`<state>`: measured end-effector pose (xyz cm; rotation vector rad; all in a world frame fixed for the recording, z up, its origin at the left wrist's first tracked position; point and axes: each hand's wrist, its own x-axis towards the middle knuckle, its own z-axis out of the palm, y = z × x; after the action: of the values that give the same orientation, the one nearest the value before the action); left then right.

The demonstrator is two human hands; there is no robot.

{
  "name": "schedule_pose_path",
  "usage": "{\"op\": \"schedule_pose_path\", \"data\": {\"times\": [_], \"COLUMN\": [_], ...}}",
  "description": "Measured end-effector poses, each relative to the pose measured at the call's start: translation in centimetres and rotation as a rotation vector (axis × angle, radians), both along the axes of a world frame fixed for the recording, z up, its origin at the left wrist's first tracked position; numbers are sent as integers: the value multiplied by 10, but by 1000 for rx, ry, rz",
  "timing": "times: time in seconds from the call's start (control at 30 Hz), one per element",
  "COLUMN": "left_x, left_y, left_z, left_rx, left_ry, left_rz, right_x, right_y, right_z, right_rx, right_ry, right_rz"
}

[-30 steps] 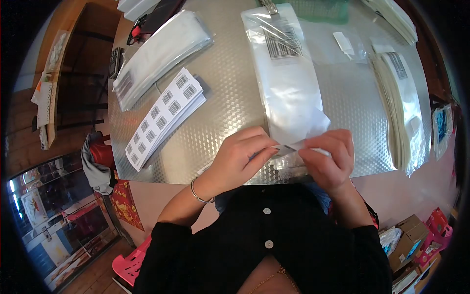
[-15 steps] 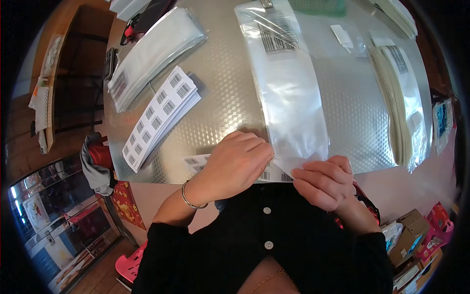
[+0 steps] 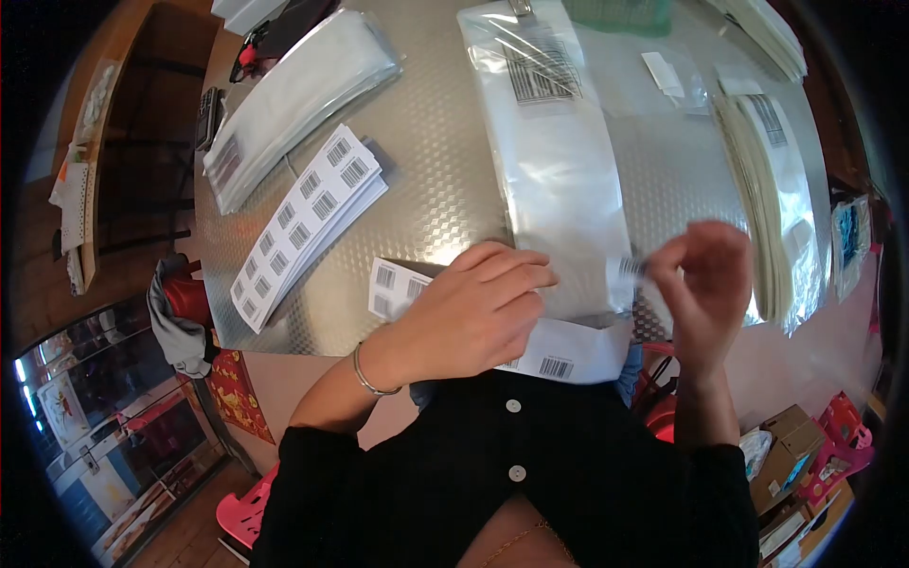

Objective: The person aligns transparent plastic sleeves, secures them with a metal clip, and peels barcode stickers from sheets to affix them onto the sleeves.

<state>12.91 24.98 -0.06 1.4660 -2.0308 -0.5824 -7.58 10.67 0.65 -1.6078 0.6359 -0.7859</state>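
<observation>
Hands apart: your right hand [image 3: 710, 284] pinches a detached barcode label [image 3: 626, 268] by the plastic sleeves [image 3: 559, 189]; your left hand [image 3: 473, 308] holds the label strip [image 3: 592, 352].

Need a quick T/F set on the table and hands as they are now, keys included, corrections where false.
1. The left hand lies over the barcode strip. True.
2. The bracelet is on the right wrist. False: it is on the left wrist.
3. A small barcode label is at the fingers of the right hand. True.
4. The metal clip is at the near end of the middle bag stack. False: it is at the far end.
5. The folded barcode sheets lie right of the middle bag stack. False: they lie to its left.
</observation>
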Motion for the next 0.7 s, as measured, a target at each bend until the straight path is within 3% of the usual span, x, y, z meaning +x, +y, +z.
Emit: {"op": "schedule_pose_path", "data": {"times": [0.17,0.7], "left_x": [-6,-6], "left_y": [-2,-1], "left_z": [-20,-35], "left_rx": [-46,-101], "left_ry": [-63,-53], "left_rz": [-5,-9], "right_x": [19,36], "right_y": [-14,-6], "right_z": [-14,-31], "right_rx": [138,140], "right_ry": [231,330], "right_rz": [-105,47]}}
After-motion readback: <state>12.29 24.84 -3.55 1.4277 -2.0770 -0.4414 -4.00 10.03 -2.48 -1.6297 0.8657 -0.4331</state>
